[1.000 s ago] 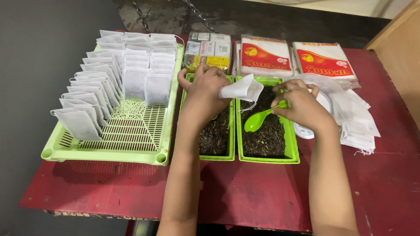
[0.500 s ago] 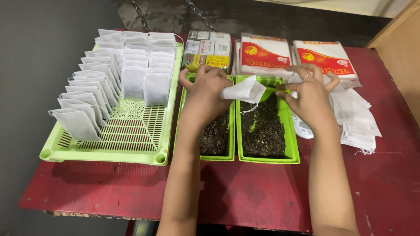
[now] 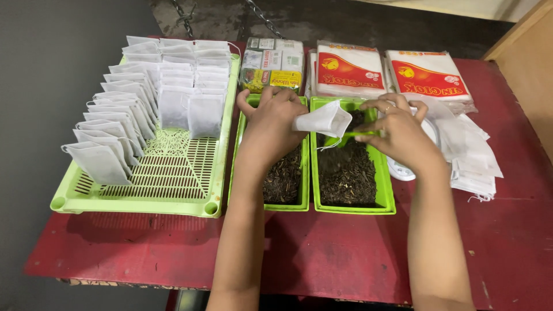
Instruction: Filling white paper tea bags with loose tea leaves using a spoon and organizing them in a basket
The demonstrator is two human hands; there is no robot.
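Note:
My left hand [image 3: 272, 122] holds a small white filter bag [image 3: 324, 120] with its mouth turned to the right, above two narrow green trays of dark loose tea [image 3: 347, 173]. My right hand [image 3: 398, 130] grips the handle of a green spoon [image 3: 352, 136] whose bowl sits at the bag's opening, level with the bag. The left tea tray [image 3: 284, 181] lies partly under my left wrist. Both hands hover over the far halves of the trays.
A large green slotted tray [image 3: 155, 173] on the left holds several rows of filled white bags [image 3: 106, 155]. Empty bags [image 3: 475, 164] are piled at the right beside a white dish. Packets and a box [image 3: 271, 64] line the back of the red table [image 3: 345, 259].
My right hand has lifted the green spoon out of the right tea tray and brought it up to the open mouth of the bag. My left hand has stayed put.

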